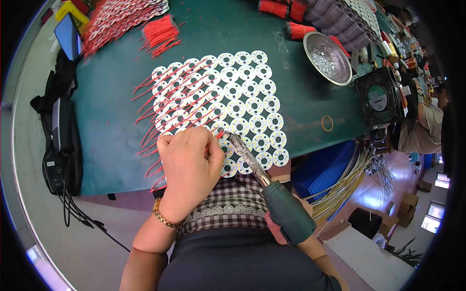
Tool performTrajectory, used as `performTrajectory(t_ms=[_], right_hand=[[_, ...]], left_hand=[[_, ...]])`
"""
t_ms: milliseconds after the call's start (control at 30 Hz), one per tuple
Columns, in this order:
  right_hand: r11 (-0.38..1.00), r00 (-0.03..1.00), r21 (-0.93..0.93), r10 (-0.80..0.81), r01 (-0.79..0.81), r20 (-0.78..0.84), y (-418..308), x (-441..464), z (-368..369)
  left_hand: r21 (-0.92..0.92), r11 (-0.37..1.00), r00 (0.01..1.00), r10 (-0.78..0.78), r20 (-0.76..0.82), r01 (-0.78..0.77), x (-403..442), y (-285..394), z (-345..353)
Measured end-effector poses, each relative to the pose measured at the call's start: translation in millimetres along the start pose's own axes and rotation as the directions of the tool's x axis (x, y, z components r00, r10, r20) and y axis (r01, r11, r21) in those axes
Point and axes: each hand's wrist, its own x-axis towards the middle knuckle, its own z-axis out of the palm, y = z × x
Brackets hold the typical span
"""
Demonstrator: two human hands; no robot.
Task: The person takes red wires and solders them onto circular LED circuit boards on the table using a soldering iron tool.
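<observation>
A panel of round white LED boards [259,108] lies on the green table, with thin red wires [187,101] fixed across its left columns. My left hand [191,153] is over the panel's lower part, thumb and fingers pinched on a red wire [220,134] whose end meets one board. My right hand [275,230], mostly hidden, grips the dark green handle of a soldering iron [287,211]. The iron's tip touches or nearly touches the board beside the wire end; which one I cannot tell.
Bundled red wires [161,34] and stacked boards [124,17] lie at the back left. A metal bowl [328,58], a rubber band [327,123] and a black fan [378,97] are to the right. A blue bin [323,169] stands below the table edge.
</observation>
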Motion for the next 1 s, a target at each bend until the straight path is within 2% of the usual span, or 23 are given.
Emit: performTrajectory(t_ms=[33, 167, 233, 367, 467, 533, 667, 767, 800, 900, 933, 1000], right_hand=[[0.998, 1.0, -0.054, -0.019, 0.02, 0.02, -2.9, 3.0, -2.3], [0.998, 1.0, -0.065, -0.011, 0.01, -0.021, 0.4, -3.8, 3.7], [0.996, 0.996, 0.0, -0.09, 0.09, 0.001, 10.2, -11.2, 8.7], [0.992, 0.992, 0.066, -0.1, 0.105, -0.072, 10.7, -10.1, 12.4], [0.997, 0.998, 0.041, -0.068, 0.067, 0.004, -1.9, 1.4, -0.4], [0.995, 0.995, 0.013, 0.095, -0.095, 0.037, -8.9, 6.3, -3.5], [0.997, 0.997, -0.081, 0.016, -0.01, 0.075, -2.7, 2.5, -2.6], [0.99, 0.993, 0.075, 0.12, -0.119, -0.017, -0.1, -20.7, 7.4], [0.951, 0.952, 0.038, 0.305, -0.306, 0.033, -3.3, -27.1, 7.5], [0.89, 0.905, 0.186, 0.425, -0.417, -0.005, -7.6, -21.7, 2.5], [0.851, 0.887, 0.297, 0.461, -0.433, -0.026, -1.8, -25.1, 3.5], [0.802, 0.864, 0.4, 0.501, -0.443, -0.047, -1.8, -26.1, 4.1]], left_hand=[[0.004, 1.0, 1.0, 0.015, -0.012, -0.015, 0.0, -0.9, 1.1], [0.011, 0.999, 0.998, 0.038, -0.04, -0.038, 0.3, -1.3, 2.8], [0.014, 0.999, 0.999, 0.035, -0.04, -0.035, 0.6, -0.6, 2.1], [0.012, 1.0, 1.0, 0.002, -0.015, -0.002, -0.6, -0.5, 1.1], [-0.004, 1.0, 1.0, 0.006, -0.019, -0.006, -0.3, -1.0, 1.1], [-0.004, 1.0, 1.0, 0.005, -0.021, -0.005, 0.1, -0.6, 1.1], [-0.01, 1.0, 1.0, 0.008, -0.023, -0.009, 0.2, -0.6, 1.0], [0.009, 1.0, 1.0, -0.008, -0.007, 0.008, 0.7, 0.8, 0.1], [0.01, 1.0, 1.0, -0.011, -0.008, 0.011, 1.5, 0.6, 0.5], [-0.023, 1.0, 1.0, 0.008, -0.028, -0.008, 0.5, -0.3, 0.8], [-0.008, 1.0, 1.0, 0.009, -0.022, -0.009, 0.5, -0.3, 0.6], [-0.001, 1.0, 1.0, 0.014, -0.016, -0.014, 0.9, 0.5, 0.5]])
